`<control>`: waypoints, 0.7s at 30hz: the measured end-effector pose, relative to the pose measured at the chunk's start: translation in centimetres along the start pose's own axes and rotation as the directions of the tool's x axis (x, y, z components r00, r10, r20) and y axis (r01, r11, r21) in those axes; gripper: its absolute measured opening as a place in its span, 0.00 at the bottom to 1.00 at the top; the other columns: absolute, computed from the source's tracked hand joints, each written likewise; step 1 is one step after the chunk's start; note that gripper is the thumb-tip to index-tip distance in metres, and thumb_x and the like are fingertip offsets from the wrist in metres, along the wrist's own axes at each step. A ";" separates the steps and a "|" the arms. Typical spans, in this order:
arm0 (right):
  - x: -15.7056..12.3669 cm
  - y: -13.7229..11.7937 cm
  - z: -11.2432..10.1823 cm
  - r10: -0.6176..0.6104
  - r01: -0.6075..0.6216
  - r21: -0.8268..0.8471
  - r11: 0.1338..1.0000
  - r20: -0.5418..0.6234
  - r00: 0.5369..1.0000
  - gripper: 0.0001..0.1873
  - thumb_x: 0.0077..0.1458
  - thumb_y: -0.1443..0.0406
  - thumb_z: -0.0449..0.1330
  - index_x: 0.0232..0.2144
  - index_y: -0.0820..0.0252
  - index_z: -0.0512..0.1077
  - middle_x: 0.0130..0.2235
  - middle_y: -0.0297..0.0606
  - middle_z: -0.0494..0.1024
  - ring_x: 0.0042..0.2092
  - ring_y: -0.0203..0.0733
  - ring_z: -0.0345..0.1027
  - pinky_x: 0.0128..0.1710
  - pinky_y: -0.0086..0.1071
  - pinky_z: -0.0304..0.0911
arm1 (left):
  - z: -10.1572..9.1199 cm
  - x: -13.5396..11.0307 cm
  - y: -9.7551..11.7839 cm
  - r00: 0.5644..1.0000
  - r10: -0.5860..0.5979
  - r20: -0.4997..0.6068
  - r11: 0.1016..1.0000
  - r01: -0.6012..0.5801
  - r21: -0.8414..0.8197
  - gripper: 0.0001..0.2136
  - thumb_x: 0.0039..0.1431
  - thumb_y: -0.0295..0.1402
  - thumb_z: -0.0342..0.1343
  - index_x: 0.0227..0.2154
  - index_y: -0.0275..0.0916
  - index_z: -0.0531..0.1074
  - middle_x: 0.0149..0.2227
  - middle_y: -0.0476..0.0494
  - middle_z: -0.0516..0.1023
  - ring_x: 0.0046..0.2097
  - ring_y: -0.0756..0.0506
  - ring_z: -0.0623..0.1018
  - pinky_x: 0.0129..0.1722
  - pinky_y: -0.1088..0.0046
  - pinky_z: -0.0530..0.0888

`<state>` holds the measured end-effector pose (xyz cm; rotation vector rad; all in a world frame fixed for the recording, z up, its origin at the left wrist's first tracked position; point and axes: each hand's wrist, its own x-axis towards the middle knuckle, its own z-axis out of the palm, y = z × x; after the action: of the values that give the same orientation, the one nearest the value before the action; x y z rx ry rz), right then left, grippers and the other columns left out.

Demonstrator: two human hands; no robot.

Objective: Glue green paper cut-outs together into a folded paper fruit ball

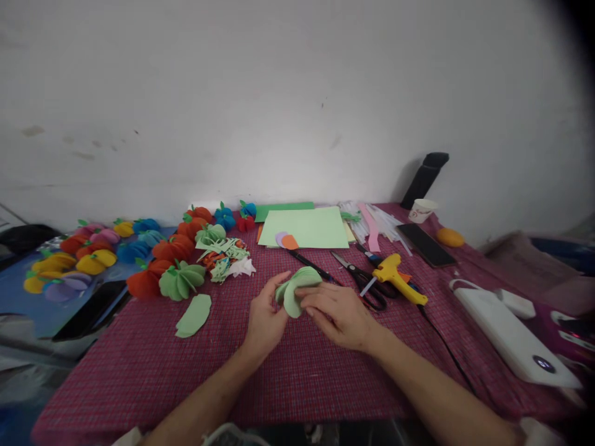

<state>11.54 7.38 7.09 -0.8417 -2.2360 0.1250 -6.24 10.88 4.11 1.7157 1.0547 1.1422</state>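
Both my hands hold a light green folded paper fruit (297, 288) just above the red checked tablecloth (186, 371). My left hand (266, 319) grips its left side with thumb and fingers closed on it. My right hand (341, 314) pinches its right side from above. A loose green paper cut-out (194, 315) lies to the left of my hands. A black pen (310, 265) lies just beyond the paper fruit.
Finished paper fruits (139, 254) in orange, green, blue, yellow and purple crowd the left. Paper scraps (227, 259), green sheets (307, 227), black scissors (365, 280), a yellow glue gun (397, 279), a phone (425, 244), a paper cup (422, 210) and a white power bank (511, 337) lie behind and right.
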 end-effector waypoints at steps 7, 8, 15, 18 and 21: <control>-0.1 0.2 0.2 0.000 0.000 -0.007 1.000 -0.019 1.000 0.11 0.55 0.72 0.51 0.40 0.60 0.67 0.47 0.44 0.74 0.47 0.40 0.67 0.46 0.37 0.63 | -0.1 0.3 0.3 0.998 -0.018 0.062 0.979 0.031 -0.202 0.20 0.49 0.27 0.54 0.48 0.37 0.65 0.46 0.41 0.74 0.45 0.45 0.74 0.46 0.68 0.69; -0.1 0.2 0.2 0.001 -0.001 -0.008 1.000 -0.017 1.000 0.11 0.54 0.72 0.51 0.40 0.60 0.67 0.48 0.44 0.73 0.47 0.40 0.67 0.47 0.37 0.63 | -0.2 0.3 0.4 0.997 -0.025 0.074 0.976 0.040 -0.214 0.20 0.49 0.28 0.54 0.48 0.37 0.65 0.46 0.41 0.74 0.45 0.45 0.74 0.46 0.68 0.69; -0.1 0.1 0.2 0.014 -0.014 -0.013 1.000 0.010 1.000 0.12 0.54 0.72 0.50 0.40 0.59 0.68 0.47 0.43 0.74 0.46 0.41 0.68 0.44 0.38 0.65 | -0.3 0.1 0.3 0.998 -0.001 0.056 0.966 0.016 -0.258 0.18 0.53 0.34 0.51 0.47 0.35 0.66 0.46 0.40 0.74 0.46 0.44 0.73 0.45 0.69 0.70; -0.2 0.3 0.5 0.034 -0.032 0.028 0.999 -0.060 0.998 0.12 0.55 0.72 0.51 0.41 0.57 0.68 0.45 0.41 0.75 0.47 0.39 0.68 0.46 0.36 0.65 | -0.1 0.2 0.1 0.998 -0.054 0.014 0.992 0.055 -0.109 0.15 0.54 0.35 0.53 0.44 0.36 0.69 0.40 0.42 0.76 0.40 0.46 0.75 0.39 0.72 0.71; -0.1 0.6 0.4 0.162 -0.161 0.019 0.987 -0.201 0.966 0.12 0.53 0.70 0.55 0.41 0.56 0.69 0.41 0.40 0.75 0.45 0.40 0.68 0.46 0.37 0.65 | -0.1 0.1 -0.1 0.999 -0.035 -0.008 0.999 0.035 0.038 0.13 0.54 0.34 0.52 0.42 0.38 0.70 0.36 0.45 0.77 0.34 0.48 0.75 0.33 0.74 0.71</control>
<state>11.63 7.87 6.57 -0.9899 -1.9768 0.1142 -6.37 11.03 4.08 1.7170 1.1130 1.1143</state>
